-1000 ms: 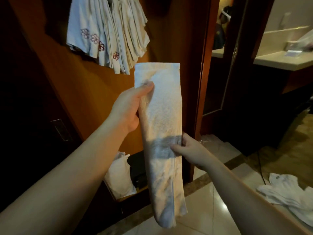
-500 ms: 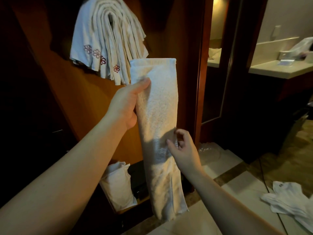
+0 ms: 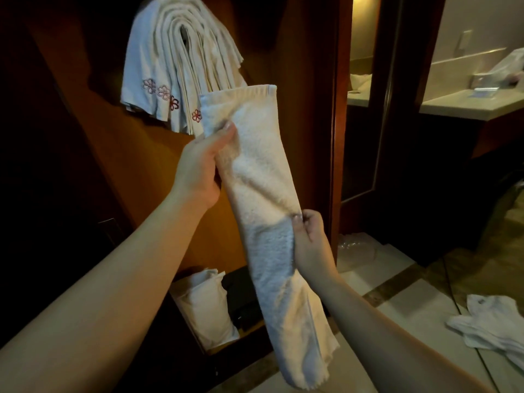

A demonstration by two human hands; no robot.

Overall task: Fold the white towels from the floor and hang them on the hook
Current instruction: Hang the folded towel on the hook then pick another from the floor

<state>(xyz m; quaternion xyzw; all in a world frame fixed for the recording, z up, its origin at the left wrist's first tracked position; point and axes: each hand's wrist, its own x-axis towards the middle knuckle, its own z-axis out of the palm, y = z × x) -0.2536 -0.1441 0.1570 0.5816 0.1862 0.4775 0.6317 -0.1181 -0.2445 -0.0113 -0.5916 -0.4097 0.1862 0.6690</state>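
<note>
Towel (image 3: pixel 263 177), white and folded into a long narrow strip, hangs slightly tilted between both hands in front of a wooden panel (image 3: pixel 306 52). Left hand (image 3: pixel 198 171) grips it near the top: the thumb presses on the front face and the other fingers are hidden behind the cloth, so the fingers are clamped on the towel. Top hem stands just above the left thumb. Right hand (image 3: pixel 310 239) holds the right edge at about mid-length; thumb and fingers (image 3: pixel 297 218) are curled and pinched together on the fabric. Lower half of the strip hangs free below the right fingers, its frayed end nearest the floor (image 3: pixel 397 313).

Above and left of the left fingers, a stack of hung towels (image 3: pixel 170 66) with red flower embroidery drapes over a support that cannot be seen. Their lower edges lie just beside the held towel's top left corner. Well to the right of the right fingers, loose white towels (image 3: pixel 493 321) lie crumpled on the floor. Below the left forearm, a white bag (image 3: pixel 204 304) sits in a low shelf. A table (image 3: pixel 465 104) stands far right, beyond a doorway.
</note>
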